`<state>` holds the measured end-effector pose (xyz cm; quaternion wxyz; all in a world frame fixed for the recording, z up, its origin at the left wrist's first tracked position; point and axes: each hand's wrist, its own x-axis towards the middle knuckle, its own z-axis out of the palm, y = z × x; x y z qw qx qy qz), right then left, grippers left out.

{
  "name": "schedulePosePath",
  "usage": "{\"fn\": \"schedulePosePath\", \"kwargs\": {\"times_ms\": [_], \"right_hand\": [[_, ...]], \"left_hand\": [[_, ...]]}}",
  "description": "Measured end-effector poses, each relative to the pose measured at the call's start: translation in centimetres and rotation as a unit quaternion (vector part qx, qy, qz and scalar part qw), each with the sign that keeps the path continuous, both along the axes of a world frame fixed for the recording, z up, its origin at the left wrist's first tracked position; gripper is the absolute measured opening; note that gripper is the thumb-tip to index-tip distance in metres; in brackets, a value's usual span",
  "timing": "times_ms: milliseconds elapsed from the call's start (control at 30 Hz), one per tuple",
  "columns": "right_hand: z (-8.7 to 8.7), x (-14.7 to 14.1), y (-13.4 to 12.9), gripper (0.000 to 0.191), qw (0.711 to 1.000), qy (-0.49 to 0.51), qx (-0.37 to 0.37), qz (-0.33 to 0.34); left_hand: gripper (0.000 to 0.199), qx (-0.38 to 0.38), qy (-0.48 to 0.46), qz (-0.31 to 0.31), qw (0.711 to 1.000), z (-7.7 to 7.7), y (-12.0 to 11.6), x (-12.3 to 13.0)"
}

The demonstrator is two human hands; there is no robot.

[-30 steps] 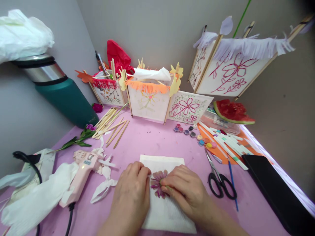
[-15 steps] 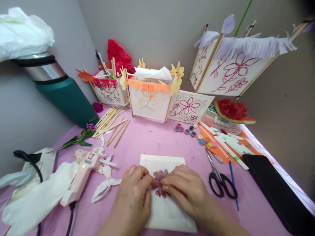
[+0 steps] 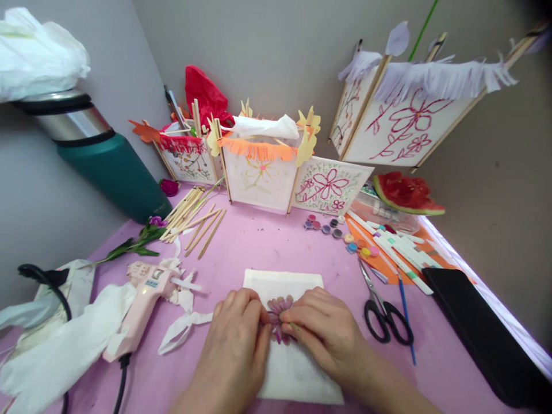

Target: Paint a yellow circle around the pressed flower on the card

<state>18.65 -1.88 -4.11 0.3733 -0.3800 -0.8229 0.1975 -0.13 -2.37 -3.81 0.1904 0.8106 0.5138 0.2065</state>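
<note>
A purple-pink flower (image 3: 282,333) with spread petals lies face-on over a white rectangular sheet (image 3: 287,280) on the pink tabletop. My left hand (image 3: 235,339) is closed at the flower's left side, thumb and fingertips together on its petals. From the right, my right hand (image 3: 330,328) pinches the green middle of the flower between thumb and fingers. Both hands rest partly over the sheet, and their fingertips hide some of the petals.
Scissors (image 3: 388,319), a blue brush (image 3: 405,316) and a black case (image 3: 474,328) lie to the right. A pink glue gun (image 3: 144,310) and wooden sticks (image 3: 183,215) are at left. Behind stand paper lanterns (image 3: 259,184) and a teal bottle (image 3: 114,172).
The whole view has shifted slightly. Both hands stay at the flower, with the left fingertips a little closer together.
</note>
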Motion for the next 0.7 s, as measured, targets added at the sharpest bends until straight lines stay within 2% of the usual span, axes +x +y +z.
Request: {"fn": "schedulePosePath", "kwargs": {"times_ms": [100,200,467,700], "right_hand": [[0.0,0.0,0.0,0.014,1.000,-0.003,-0.003,0.000],[0.1,0.0,0.0,0.014,1.000,-0.004,0.003,-0.001],[0.1,0.0,0.0,0.015,1.000,-0.004,0.012,-0.002],[-0.1,0.1,0.0,0.013,1.000,0.007,0.008,-0.001]], "left_hand": [[0.016,0.038,-0.021,-0.001,0.999,0.1,-0.2,-0.4],[0.016,0.062,0.010,-0.049,0.997,0.3,-0.3,-0.9],[0.021,0.043,0.095,-0.048,0.993,0.5,-0.4,0.2],[0.015,0.029,0.003,-0.051,0.998,0.4,-0.9,-0.1]]}}
